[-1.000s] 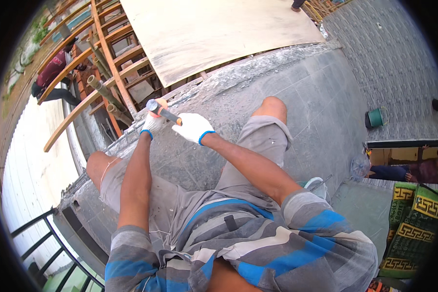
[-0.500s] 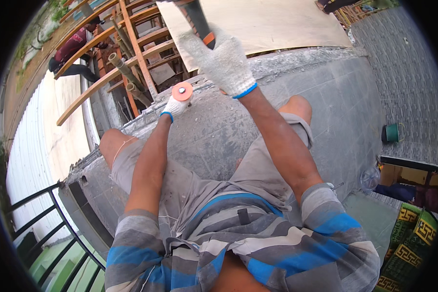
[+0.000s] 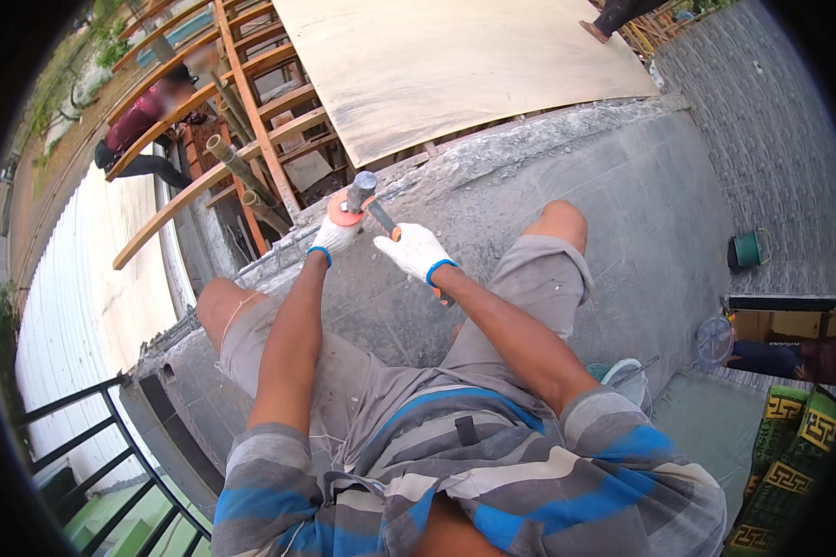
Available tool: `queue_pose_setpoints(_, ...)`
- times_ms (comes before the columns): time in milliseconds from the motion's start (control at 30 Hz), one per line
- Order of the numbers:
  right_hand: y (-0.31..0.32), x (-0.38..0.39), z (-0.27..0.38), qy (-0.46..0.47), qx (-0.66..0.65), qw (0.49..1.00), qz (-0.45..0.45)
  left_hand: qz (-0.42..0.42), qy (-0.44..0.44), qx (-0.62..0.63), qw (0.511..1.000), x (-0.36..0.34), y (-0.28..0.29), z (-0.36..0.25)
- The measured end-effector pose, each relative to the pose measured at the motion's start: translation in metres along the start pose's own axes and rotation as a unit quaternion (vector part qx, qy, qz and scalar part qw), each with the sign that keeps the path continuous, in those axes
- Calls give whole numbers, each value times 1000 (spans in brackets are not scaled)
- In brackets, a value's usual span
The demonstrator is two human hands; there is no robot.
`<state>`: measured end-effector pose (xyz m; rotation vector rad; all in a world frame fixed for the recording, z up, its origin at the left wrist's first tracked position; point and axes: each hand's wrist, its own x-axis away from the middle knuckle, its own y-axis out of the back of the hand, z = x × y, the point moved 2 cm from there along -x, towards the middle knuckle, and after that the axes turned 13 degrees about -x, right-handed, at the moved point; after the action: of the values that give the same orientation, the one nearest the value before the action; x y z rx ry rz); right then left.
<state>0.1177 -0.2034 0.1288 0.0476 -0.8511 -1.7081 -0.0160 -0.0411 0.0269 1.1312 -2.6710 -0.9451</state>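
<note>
In a white knit glove with a blue cuff, my left hand (image 3: 333,239) is closed round a chisel whose round orange hand guard (image 3: 338,212) shows above the fingers. The chisel's shaft and tip are hidden. My right hand (image 3: 411,252), gloved alike, grips a club hammer by its black and orange handle (image 3: 383,220). The grey hammer head (image 3: 362,185) is at the chisel's top, over the guard. Below both hands runs the rough, broken concrete edge (image 3: 464,167) of a grey slab, where my bare knees are spread.
A plywood sheet (image 3: 455,70) lies past the edge, beside wooden beams (image 3: 251,102) and bamboo poles. Another person (image 3: 144,121) bends at the far left; someone's foot (image 3: 594,31) stands on the plywood. A black railing (image 3: 111,408) is near left, a green bucket (image 3: 745,251) at right.
My right hand has swung the hammer down and left from high up, bringing its head to the chisel. My left hand stays about where it was.
</note>
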Motion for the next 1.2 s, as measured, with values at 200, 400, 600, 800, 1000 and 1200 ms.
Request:
queue_pose_setpoints(200,12,10,7,-4,-30,999,16,18,32,-16,999,4,-16,24)
queue_pose_setpoints(400,7,12,8,-17,-29,999,22,69,65,12,995,7,-17,36)
queue_pose_setpoints(600,-1,12,0,-2,-17,1000,5,39,37,-75,996,12,-18,36)
queue_pose_setpoints(800,-6,17,-3,-13,-23,1000,6,43,79,-58,994,11,-23,42)
queue_pose_setpoints(1000,-4,16,0,-4,-27,1000,-2,70,91,-84,990,18,-22,42)
queue_pose_setpoints(1200,-5,20,6,-17,-39,999,5,47,47,-158,985,18,-21,38)
